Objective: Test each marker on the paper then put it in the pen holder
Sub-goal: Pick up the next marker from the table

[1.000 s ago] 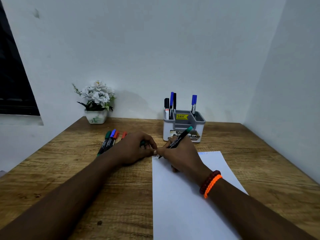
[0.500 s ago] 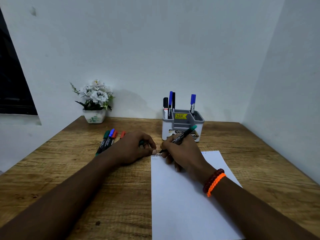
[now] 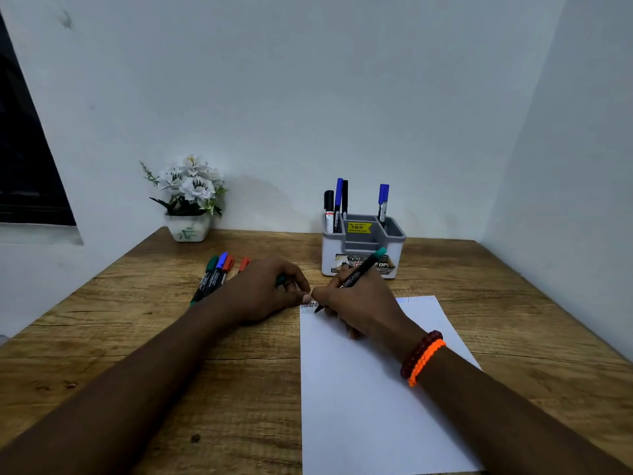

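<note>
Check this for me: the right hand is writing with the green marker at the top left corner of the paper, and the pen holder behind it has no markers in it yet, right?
Not quite. The right hand does hold the green marker with its tip at the top left corner of the paper, but the pen holder is not empty: the head view shows four markers already standing in it.

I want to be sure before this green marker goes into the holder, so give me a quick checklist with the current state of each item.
1. Green marker gripped by right hand: ok.
2. Tip on the paper near its top left corner: ok.
3. Test mark readable: cannot tell, only faint strokes show.
4. Cap back on the marker: not ok; left hand holds something green, likely the cap.
5. Pen holder has a free compartment: ok, the front ones look empty.
6. Path to the holder unobstructed: ok.
</note>
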Demonstrator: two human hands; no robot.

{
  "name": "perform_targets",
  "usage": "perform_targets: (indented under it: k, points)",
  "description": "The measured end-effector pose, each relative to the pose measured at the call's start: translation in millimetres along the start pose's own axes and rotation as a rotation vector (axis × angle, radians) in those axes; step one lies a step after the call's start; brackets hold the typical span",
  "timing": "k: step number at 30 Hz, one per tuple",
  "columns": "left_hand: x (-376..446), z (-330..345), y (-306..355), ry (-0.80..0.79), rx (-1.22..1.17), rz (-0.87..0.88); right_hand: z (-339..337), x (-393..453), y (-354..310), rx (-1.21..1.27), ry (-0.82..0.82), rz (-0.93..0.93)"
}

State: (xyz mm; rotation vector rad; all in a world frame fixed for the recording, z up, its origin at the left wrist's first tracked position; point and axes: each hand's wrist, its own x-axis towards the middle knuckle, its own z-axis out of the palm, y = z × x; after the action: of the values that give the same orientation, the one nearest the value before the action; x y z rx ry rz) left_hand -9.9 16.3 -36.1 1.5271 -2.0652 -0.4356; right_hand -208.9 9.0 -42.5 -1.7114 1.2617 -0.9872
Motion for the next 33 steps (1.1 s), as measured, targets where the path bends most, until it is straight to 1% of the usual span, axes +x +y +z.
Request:
perform_targets:
  k: [7, 12, 21, 24, 29, 33]
  points:
    - [0, 0, 1, 0.003, 0.008, 0.002, 1, 2, 3, -0.021, 0.009, -0.003]
    - [0, 0, 2, 0.002, 0.02, -0.001, 2, 7, 8, -0.034, 0.045, 0.0]
    - [1, 0, 3, 0.001, 0.018, -0.007, 1, 7, 8, -0.039, 0.037, -0.001]
    - [1, 1, 2, 0.004, 0.022, -0.004, 3, 7, 8, -0.021, 0.069, 0.006]
    - [0, 1, 1, 0.003, 0.014, 0.004, 0, 7, 10, -0.022, 0.063, -0.002]
    - [2, 1, -1, 0.003, 0.015, 0.016, 1, 8, 11, -0.05, 0.089, -0.007]
